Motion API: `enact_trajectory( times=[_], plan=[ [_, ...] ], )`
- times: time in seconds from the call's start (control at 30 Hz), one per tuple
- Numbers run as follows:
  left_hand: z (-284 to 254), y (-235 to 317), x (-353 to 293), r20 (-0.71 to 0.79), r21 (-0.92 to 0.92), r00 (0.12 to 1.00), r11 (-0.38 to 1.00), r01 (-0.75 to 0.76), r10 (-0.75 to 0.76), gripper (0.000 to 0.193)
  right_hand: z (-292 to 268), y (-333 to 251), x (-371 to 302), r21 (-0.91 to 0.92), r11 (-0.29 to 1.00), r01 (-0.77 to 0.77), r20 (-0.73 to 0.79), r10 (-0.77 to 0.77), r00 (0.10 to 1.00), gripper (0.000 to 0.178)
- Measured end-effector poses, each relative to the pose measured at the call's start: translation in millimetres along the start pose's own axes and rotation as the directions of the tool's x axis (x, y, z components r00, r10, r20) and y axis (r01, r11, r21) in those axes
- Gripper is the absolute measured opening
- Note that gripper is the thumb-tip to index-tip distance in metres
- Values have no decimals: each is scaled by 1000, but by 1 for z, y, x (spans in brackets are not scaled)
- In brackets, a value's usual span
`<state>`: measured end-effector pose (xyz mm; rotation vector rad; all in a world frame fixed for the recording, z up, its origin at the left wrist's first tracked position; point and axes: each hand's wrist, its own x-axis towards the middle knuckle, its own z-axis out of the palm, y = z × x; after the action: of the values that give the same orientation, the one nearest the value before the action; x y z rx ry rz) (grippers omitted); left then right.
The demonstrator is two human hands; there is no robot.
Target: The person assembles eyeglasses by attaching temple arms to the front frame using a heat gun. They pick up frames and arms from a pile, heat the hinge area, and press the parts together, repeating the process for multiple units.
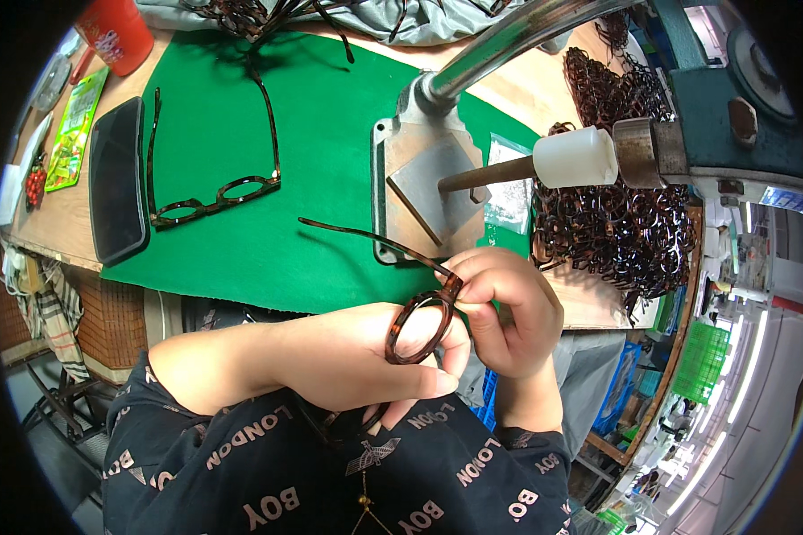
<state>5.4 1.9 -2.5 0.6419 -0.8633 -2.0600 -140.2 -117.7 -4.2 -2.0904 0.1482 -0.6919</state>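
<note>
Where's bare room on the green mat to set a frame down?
Widest: green mat between the loose glasses and the press base. Also below those glasses, toward the mat's front edge. Crowded: heaped frames at right, clustered glasses at top.

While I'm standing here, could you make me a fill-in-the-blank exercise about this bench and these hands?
1. The left hand and right hand hold one eyeglass frame, whose free temple points to the picture's ____ side.
2. The mat around the metal base is coloured ____.
3. The heap of brown pieces lies to the base's ____.
Missing words: left; green; right.
</note>
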Motion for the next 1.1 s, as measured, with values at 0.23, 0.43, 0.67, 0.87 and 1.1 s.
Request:
enact_trajectory(
  times=[0.23, 0.43, 0.67, 0.87, 1.1],
  plan=[
    [-1, 0, 3, 11, 58, 1000, 998, 9, -9, 11, 0, 0, -2, -11, 1000, 9, -25, -9, 1000, 7],
    [-1, 2, 3, -1, 61, 1000, 998, 26, -26, 12, -1, -1, 0, -45, 999, 10, -4, -10, 1000, 6],
    [-1, 2, 3, 21, 30, 1000, 1000, 0, -1, 14, 1, 3, -9, 133, 980, -149, -75, 160, 984, 8],
    [0, 6, 1, 55, 8, 998, 1000, 15, -15, 15, 3, 1, -8, 419, 890, -180, -64, 227, 972, 9],
    [0, 6, 2, 41, 11, 999, 1000, 13, -14, 16, -7, -6, 0, 322, 905, -276, 14, 287, 958, 7]
  ],
)
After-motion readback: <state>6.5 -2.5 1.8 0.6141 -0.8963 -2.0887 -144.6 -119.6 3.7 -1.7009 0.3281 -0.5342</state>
